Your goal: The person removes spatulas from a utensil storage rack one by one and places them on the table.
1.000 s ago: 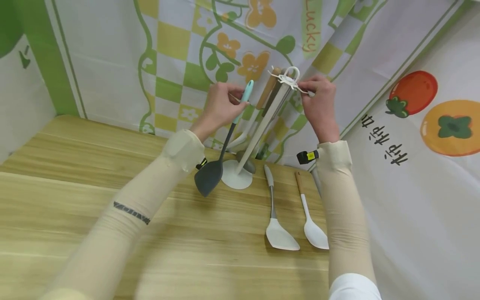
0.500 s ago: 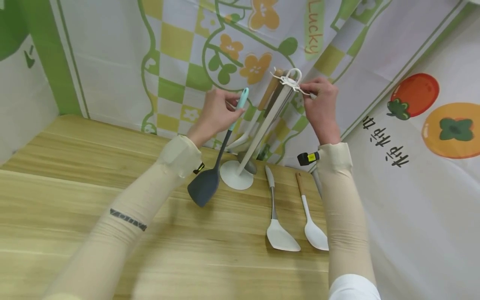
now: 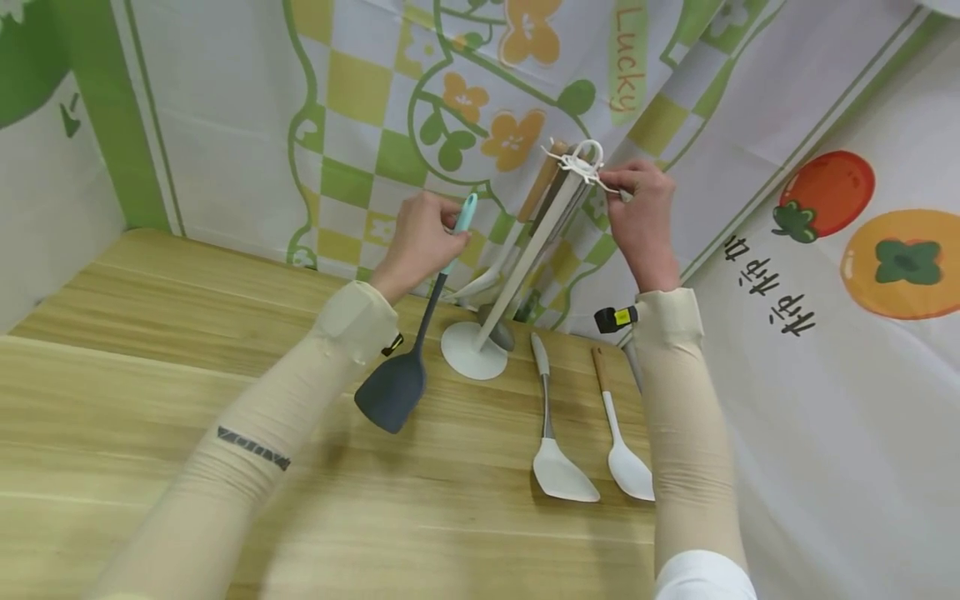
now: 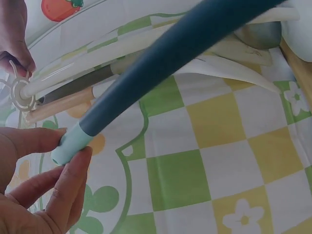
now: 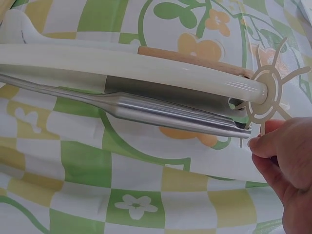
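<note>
Staged kitchen-style tabletop set, not a real kitchen. Light wooden table (image 3: 150, 350) boxed in by printed cloth backdrops (image 3: 247, 125): green-yellow checks, flowers, the word "Lucky", and tomato and persimmon drawings on the right-hand cloth (image 3: 862, 250). Cooking utensils give the kitchen theme: a white utensil stand (image 3: 517, 267) with hanging tools, plus a white turner (image 3: 558, 467) and white spoon (image 3: 626, 467) lying flat on the table.

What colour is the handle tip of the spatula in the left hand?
Light teal, on the dark grey spatula; the left wrist view shows the handle tip best.
</note>
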A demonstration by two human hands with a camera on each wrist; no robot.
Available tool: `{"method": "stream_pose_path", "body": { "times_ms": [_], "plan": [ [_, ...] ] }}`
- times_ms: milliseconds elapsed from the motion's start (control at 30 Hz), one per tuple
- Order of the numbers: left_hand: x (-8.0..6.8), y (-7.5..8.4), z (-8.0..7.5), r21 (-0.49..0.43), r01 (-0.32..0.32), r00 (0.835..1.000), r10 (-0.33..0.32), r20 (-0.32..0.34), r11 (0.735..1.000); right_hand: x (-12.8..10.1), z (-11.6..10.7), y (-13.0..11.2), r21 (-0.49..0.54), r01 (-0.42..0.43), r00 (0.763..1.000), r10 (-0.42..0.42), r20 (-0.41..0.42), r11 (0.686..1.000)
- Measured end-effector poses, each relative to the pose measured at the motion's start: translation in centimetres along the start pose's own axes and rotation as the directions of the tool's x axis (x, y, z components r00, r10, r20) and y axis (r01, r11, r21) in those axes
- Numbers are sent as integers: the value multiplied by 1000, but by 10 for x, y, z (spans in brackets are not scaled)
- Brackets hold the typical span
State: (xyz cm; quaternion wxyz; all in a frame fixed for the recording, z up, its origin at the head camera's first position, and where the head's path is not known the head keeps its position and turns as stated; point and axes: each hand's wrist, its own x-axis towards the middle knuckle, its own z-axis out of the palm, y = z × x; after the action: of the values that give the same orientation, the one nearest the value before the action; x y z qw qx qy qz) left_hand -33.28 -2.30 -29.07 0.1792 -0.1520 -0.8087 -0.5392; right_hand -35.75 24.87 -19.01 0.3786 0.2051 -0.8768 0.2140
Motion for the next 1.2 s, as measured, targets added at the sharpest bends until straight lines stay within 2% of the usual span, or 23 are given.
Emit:
{"method": "stream_pose_path", "body": {
  "times_ms": [167, 400, 700, 1200],
  "plan": [
    [-2, -9, -1, 32, 48, 999, -48, -4, 998, -2, 1, -1, -17, 3, 1000, -3, -3, 1000],
    [-2, -19, -2, 57, 56, 998, -55, -14, 997, 0, 2, -2, -32, -5, 1000, 5, 5, 999],
    [-3, -27, -1, 86, 101, 995, -99, -26, 991, 2, 0, -5, -49, 9, 1000, -9, 4, 999],
    [-7, -40, 3, 90, 153, 988, -152, -15, 984, 2, -2, -12, -58, -65, 996, 68, 50, 996]
  ]
}}
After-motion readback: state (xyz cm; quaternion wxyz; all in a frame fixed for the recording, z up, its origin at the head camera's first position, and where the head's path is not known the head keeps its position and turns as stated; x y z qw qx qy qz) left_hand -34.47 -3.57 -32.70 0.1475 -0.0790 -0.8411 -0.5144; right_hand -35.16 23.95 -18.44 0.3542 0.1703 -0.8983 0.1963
